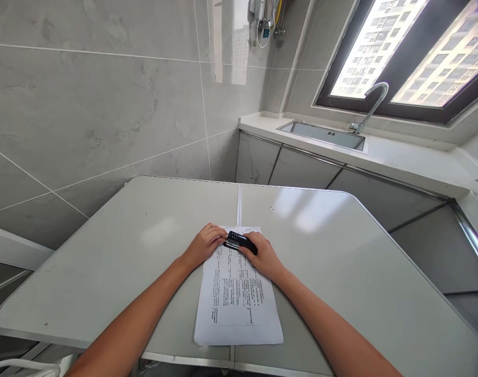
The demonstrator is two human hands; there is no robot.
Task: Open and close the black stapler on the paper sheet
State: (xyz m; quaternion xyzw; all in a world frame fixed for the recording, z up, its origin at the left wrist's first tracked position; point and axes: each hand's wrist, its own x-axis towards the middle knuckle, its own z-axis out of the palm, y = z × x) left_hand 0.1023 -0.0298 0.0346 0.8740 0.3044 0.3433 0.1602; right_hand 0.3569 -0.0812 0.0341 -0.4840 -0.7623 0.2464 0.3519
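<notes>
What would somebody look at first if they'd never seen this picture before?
Probably the small black stapler in the right hand, with the left hand close by its left end. It sits over the far part of the printed white paper, on the pale, shiny table. Next might come the bright, dark-framed window at upper right, with a curved silver tap in front.

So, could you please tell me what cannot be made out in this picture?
Head view:
- Paper: its print is too small to read.
- Black stapler: partly hidden by the right hand.
- White wall fixture: cut off by the top edge.
- Window: cut off by the top and right edges.
</notes>
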